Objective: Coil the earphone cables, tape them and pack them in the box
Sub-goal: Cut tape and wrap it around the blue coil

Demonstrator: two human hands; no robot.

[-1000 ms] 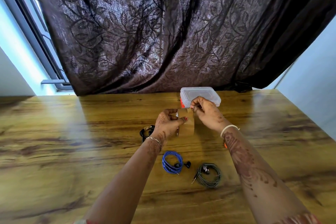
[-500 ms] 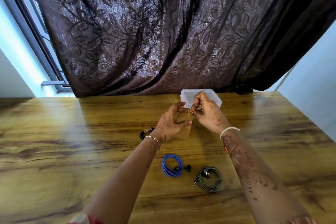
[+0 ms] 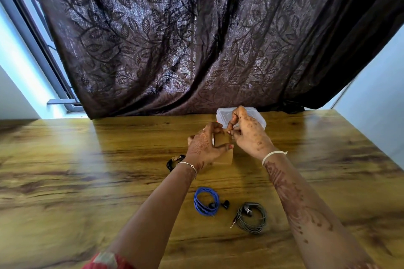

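Observation:
My left hand point(image 3: 203, 146) grips a roll of brown tape point(image 3: 224, 150) held upright above the table. My right hand point(image 3: 249, 135) pinches at the roll's top edge with finger and thumb; whether it has the tape end is hidden. A coiled blue earphone cable point(image 3: 205, 201) with black earbuds lies on the table in front of me. Right of it lies a coiled grey-green earphone cable point(image 3: 251, 217). A black earphone cable point(image 3: 173, 162) shows partly behind my left wrist. The clear plastic box point(image 3: 258, 118) with its lid on stands behind my hands.
The wooden table point(image 3: 87, 181) stretches wide on both sides. A dark patterned curtain point(image 3: 196, 39) hangs along the table's far edge, with a window frame point(image 3: 43, 50) at the left and a pale wall at the right.
Both hands with the tape roll moved slightly away from me, toward the box. My right fingers shifted along the roll's top edge.

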